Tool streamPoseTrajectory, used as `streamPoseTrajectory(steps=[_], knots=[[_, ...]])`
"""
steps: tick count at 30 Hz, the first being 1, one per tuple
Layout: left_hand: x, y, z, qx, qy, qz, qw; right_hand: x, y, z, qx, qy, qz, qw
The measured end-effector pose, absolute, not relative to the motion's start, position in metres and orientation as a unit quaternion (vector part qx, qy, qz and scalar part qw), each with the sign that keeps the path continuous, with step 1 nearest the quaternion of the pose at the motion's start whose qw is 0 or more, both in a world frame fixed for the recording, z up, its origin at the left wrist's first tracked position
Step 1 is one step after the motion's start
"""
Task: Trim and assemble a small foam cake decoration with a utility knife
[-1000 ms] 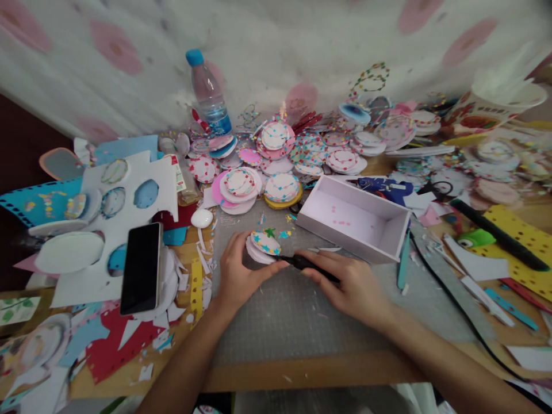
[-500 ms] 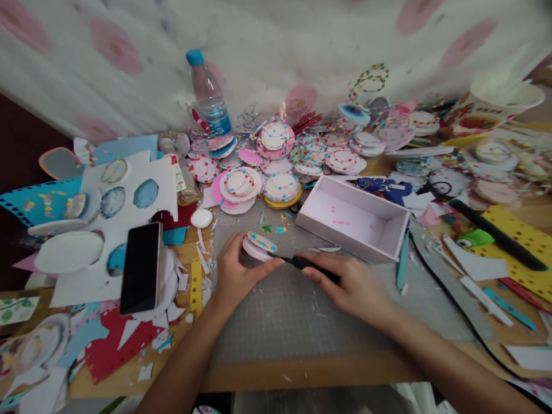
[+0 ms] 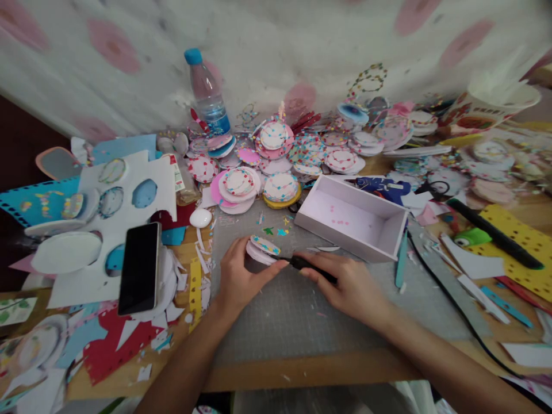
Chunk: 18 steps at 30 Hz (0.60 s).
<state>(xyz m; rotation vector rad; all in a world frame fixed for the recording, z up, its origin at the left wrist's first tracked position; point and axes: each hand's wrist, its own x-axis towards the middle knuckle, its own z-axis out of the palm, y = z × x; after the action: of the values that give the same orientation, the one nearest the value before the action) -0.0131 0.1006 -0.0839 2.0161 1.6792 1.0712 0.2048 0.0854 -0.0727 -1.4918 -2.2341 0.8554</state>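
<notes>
Over the grey mat (image 3: 293, 328), the left hand (image 3: 238, 277) grips a tilted, round, white layered paper piece (image 3: 263, 248) dotted blue and yellow; the right hand (image 3: 345, 282) grips a slim black tool (image 3: 302, 263). Its tip, perhaps touching the edge, should press lightly.

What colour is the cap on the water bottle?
The cap is bright blue; it shows best in the head view.

White disc (image 3: 264, 245) — blue-and-yellow speckled
</notes>
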Motion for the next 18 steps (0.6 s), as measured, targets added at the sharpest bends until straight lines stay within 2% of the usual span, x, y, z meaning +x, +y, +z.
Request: streamPoseTrajectory(steps=[5, 12, 18], knots=[[-0.0115, 0.0997, -0.0829, 0.682, 0.599, 0.371, 0.198, 0.205, 0.0846, -0.0738, -0.519, -0.784, 0.299, 0.161], [-0.0069, 0.0996, -0.0884, 0.552, 0.579, 0.419, 0.431, 0.2055, 0.0862, -0.0726, -0.511, -0.779, 0.317, 0.178], [-0.007, 0.0996, -0.0857, 0.508, 0.558, 0.438, 0.489, 0.2046, 0.0846, -0.0721, -0.507, -0.777, 0.323, 0.188]])
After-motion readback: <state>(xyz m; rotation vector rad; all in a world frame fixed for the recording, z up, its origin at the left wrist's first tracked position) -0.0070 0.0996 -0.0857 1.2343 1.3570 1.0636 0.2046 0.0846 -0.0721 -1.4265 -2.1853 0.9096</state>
